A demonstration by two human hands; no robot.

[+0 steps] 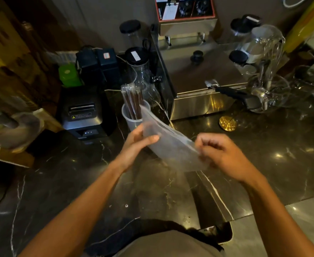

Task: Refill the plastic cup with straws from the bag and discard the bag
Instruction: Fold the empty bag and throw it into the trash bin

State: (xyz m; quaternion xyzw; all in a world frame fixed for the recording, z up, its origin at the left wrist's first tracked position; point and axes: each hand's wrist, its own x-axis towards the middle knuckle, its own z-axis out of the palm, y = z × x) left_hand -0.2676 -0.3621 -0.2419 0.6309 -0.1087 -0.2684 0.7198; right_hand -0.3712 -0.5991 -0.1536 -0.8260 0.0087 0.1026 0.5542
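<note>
A clear plastic bag, flat and with nothing visible inside, is stretched between my hands above the dark marble counter. My left hand holds its upper left part, thumb on top of the film. My right hand pinches its lower right end with curled fingers. Just behind the bag's far tip stands a white plastic cup with several dark wrapped straws upright in it.
A black receipt printer stands left of the cup. A steel fryer sits behind right, with glass jars and glassware around it. A gold disc lies on the counter. The counter edge drops off at lower right.
</note>
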